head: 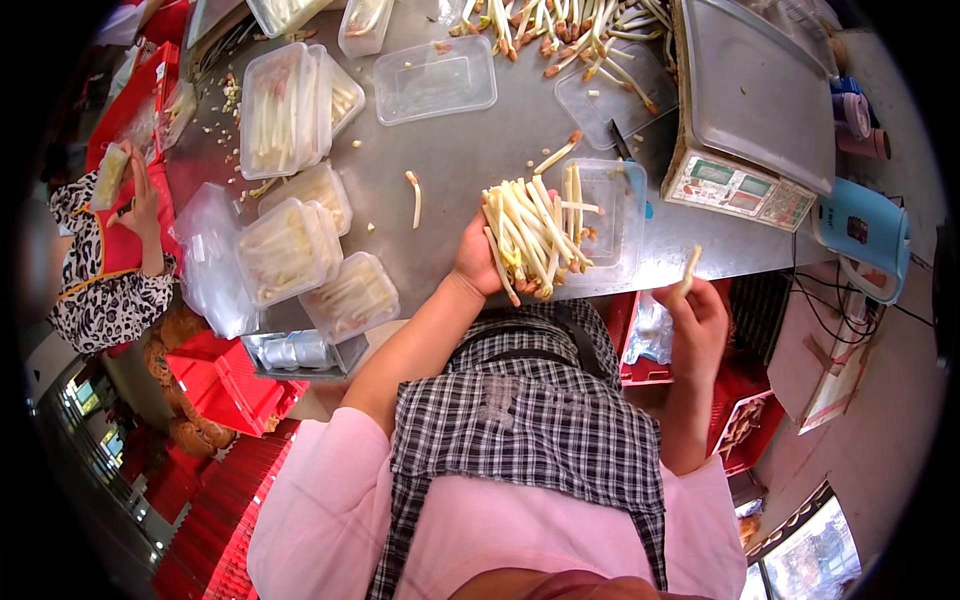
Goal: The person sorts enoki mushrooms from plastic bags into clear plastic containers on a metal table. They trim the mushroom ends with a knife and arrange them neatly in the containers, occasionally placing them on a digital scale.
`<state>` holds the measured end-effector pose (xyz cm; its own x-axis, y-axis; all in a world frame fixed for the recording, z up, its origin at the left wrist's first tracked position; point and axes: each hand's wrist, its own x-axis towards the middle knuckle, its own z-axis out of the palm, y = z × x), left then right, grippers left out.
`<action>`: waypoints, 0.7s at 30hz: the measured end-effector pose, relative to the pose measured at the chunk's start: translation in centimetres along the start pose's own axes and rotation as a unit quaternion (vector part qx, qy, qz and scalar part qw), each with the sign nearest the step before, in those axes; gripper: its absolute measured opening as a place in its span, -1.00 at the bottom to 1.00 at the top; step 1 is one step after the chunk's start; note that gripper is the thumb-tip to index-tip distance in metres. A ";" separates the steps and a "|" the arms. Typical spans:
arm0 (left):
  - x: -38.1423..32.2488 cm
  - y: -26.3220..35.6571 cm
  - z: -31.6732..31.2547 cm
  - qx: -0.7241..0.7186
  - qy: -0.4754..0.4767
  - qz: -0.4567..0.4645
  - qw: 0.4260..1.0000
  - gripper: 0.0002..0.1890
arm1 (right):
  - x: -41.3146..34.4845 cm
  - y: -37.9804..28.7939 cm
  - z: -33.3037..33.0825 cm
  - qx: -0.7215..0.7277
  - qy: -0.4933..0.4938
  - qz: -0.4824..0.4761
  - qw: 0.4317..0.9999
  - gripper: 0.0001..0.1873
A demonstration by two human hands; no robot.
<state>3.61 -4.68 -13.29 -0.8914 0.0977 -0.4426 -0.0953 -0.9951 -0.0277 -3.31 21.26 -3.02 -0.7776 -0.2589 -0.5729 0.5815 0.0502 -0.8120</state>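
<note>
My left hand holds a thick bundle of pale stalks with brown ends just above the metal table's near edge. My right hand pinches a single pale stalk between thumb and fingers, off the table's edge to the right. Partly behind the bundle lies a clear plastic container with a few stalks at its left side. One loose stalk rests beyond it, and another lies left of the bundle. A knife with a dark blade lies beyond the container, its handle partly hidden.
Filled clear containers are stacked at the left beside plastic bags. An empty-looking tray or lid lies farther back, near a stalk pile. A scale and a blue jug stand right. A co-worker's hand is far left.
</note>
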 end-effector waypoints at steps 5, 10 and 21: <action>0.0 -0.1 0.4 -0.045 -0.024 -0.015 0.999 -0.38 | -1.0 4.3 -9.3 -0.494 0.088 -0.114 0.857 -0.77; 0.2 -0.2 0.7 0.009 -0.023 -0.024 0.999 -0.35 | 1.2 1.8 3.5 -0.362 0.001 -0.184 0.914 -0.77; 0.2 -0.3 0.6 -0.042 -0.022 -0.012 0.999 -0.36 | -0.5 4.1 0.1 -0.320 0.135 -0.251 0.904 -0.86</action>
<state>3.20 -4.31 -12.83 -0.9080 0.1212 -0.4010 -0.0822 -0.9902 -0.1133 -0.54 21.50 -6.04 -0.9852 -0.1634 -0.0516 -0.0498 0.5610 -0.8263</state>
